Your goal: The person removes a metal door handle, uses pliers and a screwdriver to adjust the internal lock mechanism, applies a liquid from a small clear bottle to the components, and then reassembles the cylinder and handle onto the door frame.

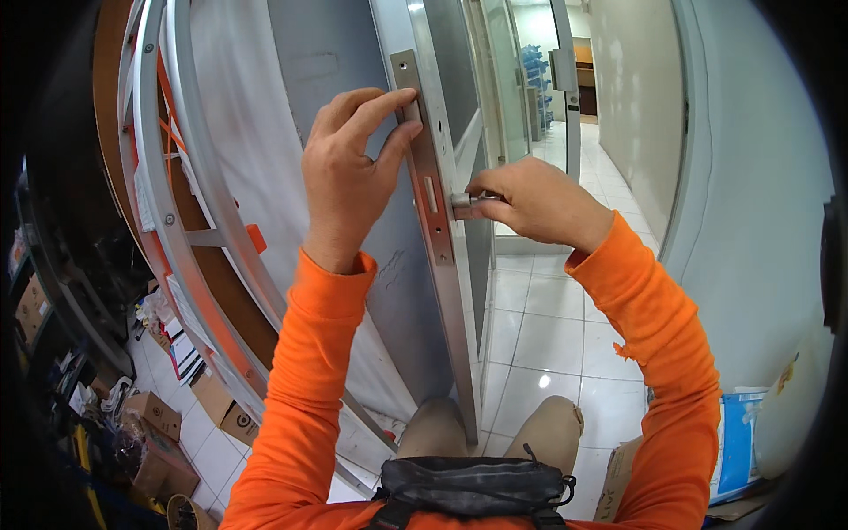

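Note:
A metal-framed door [458, 309] stands edge-on in front of me, with a long steel lock faceplate [424, 168] set in its edge. My left hand [349, 155] is at the upper part of that plate. Its index fingertip and thumb tip touch the plate, a gap between them, and the latch area there is partly hidden. A silver lock cylinder [463, 206] sticks out from the door's right face, level with the slot in the plate. My right hand [539, 203] pinches its outer end; a small piece of shiny metal shows between the fingers.
An aluminium ladder [168, 177] leans on the left beside a white sheet. Cardboard boxes [152, 415] and clutter lie on the floor at the lower left. Through the doorway, a white-tiled corridor [548, 344] leads to a glass door. A blue-and-white container [738, 442] stands at the lower right.

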Available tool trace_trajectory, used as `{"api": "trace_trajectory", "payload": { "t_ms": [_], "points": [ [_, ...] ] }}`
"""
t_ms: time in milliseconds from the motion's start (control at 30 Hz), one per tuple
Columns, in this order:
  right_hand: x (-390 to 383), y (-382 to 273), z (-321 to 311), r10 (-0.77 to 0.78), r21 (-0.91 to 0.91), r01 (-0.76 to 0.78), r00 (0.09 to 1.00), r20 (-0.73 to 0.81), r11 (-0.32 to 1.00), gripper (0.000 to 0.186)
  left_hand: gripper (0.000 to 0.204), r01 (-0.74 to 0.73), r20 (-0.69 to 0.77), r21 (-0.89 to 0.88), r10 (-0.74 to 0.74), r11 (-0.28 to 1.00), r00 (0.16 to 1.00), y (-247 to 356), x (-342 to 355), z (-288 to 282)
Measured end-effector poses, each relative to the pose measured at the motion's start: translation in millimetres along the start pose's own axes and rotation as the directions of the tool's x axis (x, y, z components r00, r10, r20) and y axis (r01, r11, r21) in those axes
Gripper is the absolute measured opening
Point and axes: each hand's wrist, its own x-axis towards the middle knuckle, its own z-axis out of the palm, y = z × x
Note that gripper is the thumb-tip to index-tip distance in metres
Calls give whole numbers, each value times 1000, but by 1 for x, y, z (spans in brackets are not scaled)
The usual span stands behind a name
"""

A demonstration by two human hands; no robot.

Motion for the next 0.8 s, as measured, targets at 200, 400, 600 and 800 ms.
{"api": "trace_trajectory", "payload": {
  "t_ms": [200, 400, 600, 800],
  "points": [
    [1, 8, 5, -59, -31, 58, 998, -36, 998, 21, 27, -160, 113, 115, 147, 980, 983, -2, 10, -9],
    [-4, 9, 17, -148, -272, 125, 987, -69, 954, 20, 28, -227, 127, 134, 210, 965, 969, -5, 12, -11],
    [-7, 10, 22, -137, -219, 103, 980, -144, 970, 25, 27, -149, 24, 3, 149, 989, 989, -9, 4, 2],
    [-1, 1, 17, 8, 142, 1, 998, -60, 990, 34, 27, -252, 75, -21, 253, 968, 965, -18, 13, -1]
  ]
}}
